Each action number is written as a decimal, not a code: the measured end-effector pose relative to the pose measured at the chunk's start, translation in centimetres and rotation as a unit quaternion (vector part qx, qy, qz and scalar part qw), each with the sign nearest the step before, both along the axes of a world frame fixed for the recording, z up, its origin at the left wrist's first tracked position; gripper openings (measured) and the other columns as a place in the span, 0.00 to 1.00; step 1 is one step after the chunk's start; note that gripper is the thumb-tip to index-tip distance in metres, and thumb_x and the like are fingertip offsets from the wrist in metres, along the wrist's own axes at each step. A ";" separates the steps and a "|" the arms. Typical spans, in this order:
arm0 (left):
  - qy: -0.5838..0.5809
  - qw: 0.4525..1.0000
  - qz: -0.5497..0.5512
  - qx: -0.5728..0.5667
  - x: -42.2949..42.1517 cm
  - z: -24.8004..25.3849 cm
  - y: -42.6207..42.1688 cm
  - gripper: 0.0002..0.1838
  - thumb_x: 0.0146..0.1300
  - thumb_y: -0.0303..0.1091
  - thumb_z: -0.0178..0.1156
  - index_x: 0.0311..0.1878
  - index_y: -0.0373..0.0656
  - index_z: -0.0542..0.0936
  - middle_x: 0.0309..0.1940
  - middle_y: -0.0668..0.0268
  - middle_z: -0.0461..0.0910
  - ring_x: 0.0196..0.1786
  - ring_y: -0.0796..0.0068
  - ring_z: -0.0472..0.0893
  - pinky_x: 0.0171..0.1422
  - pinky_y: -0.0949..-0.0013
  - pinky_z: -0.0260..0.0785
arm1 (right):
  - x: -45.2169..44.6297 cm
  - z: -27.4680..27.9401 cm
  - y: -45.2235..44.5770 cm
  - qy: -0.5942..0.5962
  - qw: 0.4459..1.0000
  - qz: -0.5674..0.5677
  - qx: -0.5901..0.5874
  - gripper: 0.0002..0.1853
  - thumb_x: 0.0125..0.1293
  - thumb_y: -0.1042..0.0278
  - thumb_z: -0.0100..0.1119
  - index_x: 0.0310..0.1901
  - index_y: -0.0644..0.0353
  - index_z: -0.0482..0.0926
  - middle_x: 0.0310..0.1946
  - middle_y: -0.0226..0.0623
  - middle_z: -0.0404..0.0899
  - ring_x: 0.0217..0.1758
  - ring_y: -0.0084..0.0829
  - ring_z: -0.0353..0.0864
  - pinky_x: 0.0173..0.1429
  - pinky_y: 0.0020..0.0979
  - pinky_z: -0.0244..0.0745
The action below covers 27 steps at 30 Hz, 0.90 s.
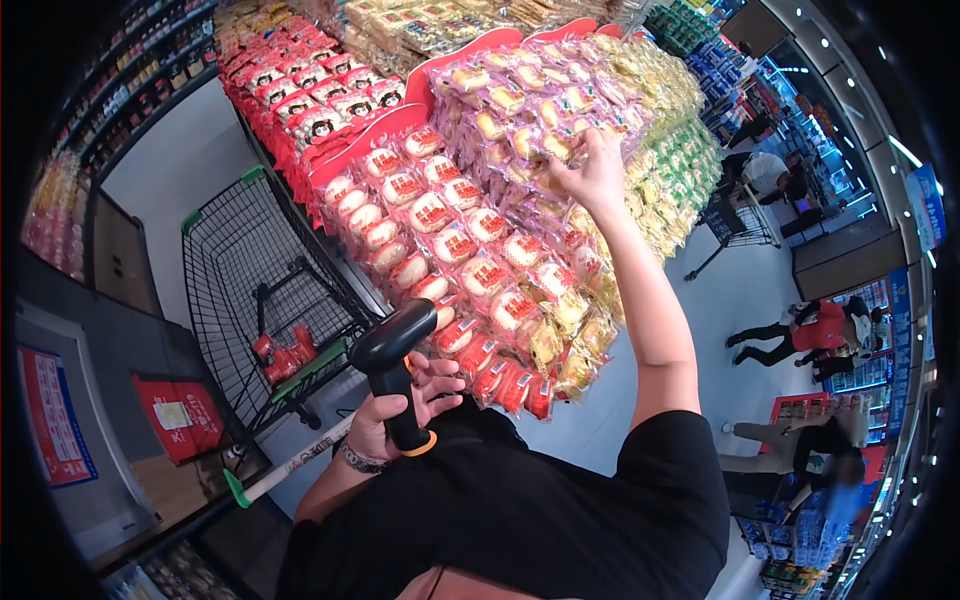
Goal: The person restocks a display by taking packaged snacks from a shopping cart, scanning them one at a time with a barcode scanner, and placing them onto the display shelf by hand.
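My left hand (405, 405) is wrapped round the handle of a black scanner-like device (395, 350) with an orange ring at its lower end. My right hand (592, 172) reaches over the display, its fingers at the purple-wrapped packets (520, 105); what lies between the fingertips, if anything, is too small to make out. Below and left of it lie clear-wrapped round cakes with red print (455, 243). Yellowish packets (575, 350) and red-ended packets (515, 385) line the display's near edge.
A black wire shopping cart (235, 260) with red items inside stands left of the display. Green packets (690, 165) are on its far right side. Several people are in the aisle at right, one in a red top (818, 330), near another cart (740, 222).
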<state>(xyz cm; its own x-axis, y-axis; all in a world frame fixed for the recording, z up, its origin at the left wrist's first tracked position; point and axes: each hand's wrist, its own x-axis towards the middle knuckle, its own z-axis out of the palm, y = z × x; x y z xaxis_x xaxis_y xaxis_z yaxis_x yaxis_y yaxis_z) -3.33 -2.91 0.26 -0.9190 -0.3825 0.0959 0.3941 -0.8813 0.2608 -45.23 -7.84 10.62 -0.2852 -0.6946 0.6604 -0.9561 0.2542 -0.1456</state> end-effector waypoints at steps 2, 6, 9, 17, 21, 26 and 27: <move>0.000 1.000 0.002 0.001 0.1 0.1 -0.1 0.30 0.59 0.34 0.64 0.66 0.47 0.69 0.68 0.51 0.70 0.70 0.50 0.71 0.77 0.46 0.61 | 0.0 0.0 0.1 -0.026 0.999 -0.010 0.031 0.24 0.47 0.57 0.74 0.37 0.64 0.73 0.39 0.47 0.73 0.50 0.47 0.72 0.56 0.44 0.70; -0.004 1.000 0.003 0.002 0.1 0.3 0.0 0.30 0.59 0.34 0.64 0.66 0.47 0.69 0.67 0.51 0.70 0.70 0.51 0.72 0.77 0.46 0.62 | 0.3 0.1 0.7 -0.014 1.000 0.002 0.019 0.26 0.47 0.55 0.77 0.38 0.64 0.73 0.44 0.49 0.73 0.51 0.48 0.72 0.58 0.45 0.70; -0.009 1.000 0.001 0.001 0.0 0.4 0.0 0.30 0.58 0.34 0.64 0.65 0.47 0.70 0.67 0.51 0.70 0.69 0.50 0.72 0.76 0.47 0.62 | 0.7 0.2 1.0 0.008 1.000 0.013 0.003 0.27 0.45 0.54 0.79 0.39 0.62 0.74 0.47 0.49 0.73 0.54 0.49 0.72 0.60 0.45 0.71; 0.003 1.000 -0.009 0.003 -0.1 0.3 0.1 0.30 0.61 0.34 0.64 0.66 0.47 0.69 0.68 0.52 0.69 0.70 0.53 0.71 0.77 0.48 0.61 | 2.4 1.7 4.2 0.026 0.999 0.017 -0.026 0.27 0.46 0.57 0.80 0.43 0.61 0.75 0.55 0.48 0.73 0.59 0.49 0.72 0.61 0.45 0.72; -0.009 1.000 0.004 0.008 0.1 0.2 0.1 0.30 0.60 0.35 0.64 0.66 0.47 0.70 0.68 0.51 0.69 0.70 0.52 0.72 0.76 0.47 0.61 | 3.2 2.5 7.8 -0.009 0.998 0.058 -0.038 0.23 0.49 0.61 0.78 0.42 0.59 0.76 0.55 0.46 0.76 0.59 0.48 0.75 0.61 0.44 0.72; -0.038 0.999 0.018 0.033 -0.1 -0.7 0.3 0.30 0.58 0.35 0.64 0.65 0.46 0.71 0.68 0.50 0.69 0.70 0.50 0.72 0.77 0.46 0.61 | 5.5 2.1 10.9 -0.294 0.925 0.214 0.109 0.17 0.59 0.66 0.70 0.49 0.61 0.80 0.49 0.45 0.82 0.56 0.43 0.81 0.60 0.42 0.74; -0.040 0.998 0.014 0.041 -0.3 -1.0 0.5 0.30 0.58 0.35 0.64 0.65 0.46 0.71 0.68 0.50 0.69 0.70 0.50 0.72 0.77 0.46 0.61 | 6.1 1.3 10.8 -0.291 0.914 0.236 0.155 0.19 0.61 0.66 0.68 0.52 0.62 0.79 0.50 0.47 0.82 0.56 0.43 0.81 0.60 0.41 0.75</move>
